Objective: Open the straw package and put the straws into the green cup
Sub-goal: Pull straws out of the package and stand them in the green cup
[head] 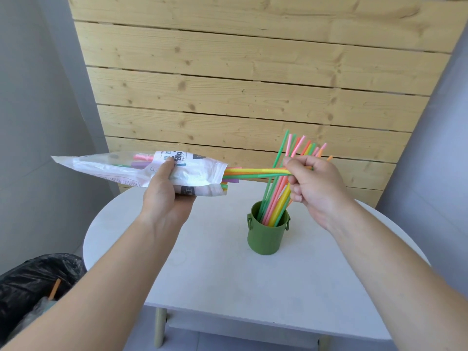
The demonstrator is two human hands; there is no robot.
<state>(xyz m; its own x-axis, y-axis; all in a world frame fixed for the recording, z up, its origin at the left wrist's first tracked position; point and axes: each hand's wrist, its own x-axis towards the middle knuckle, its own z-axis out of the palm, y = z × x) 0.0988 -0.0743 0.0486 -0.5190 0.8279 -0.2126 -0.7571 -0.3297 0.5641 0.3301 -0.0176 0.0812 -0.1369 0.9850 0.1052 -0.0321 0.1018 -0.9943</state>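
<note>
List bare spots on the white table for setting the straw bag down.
Free: the white table left of the green cup, and its whole near edge. Crowded: above the cup, where standing straws lean beside the right hand.

straw package (141, 171) printed "Drink", other print too blurred

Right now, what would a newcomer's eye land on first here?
Probably the bright straws stretched between both hands: the right hand pinches them while the left hand holds the straw package level. Below the right hand, the green cup on the white table already holds a leaning bunch.
</note>
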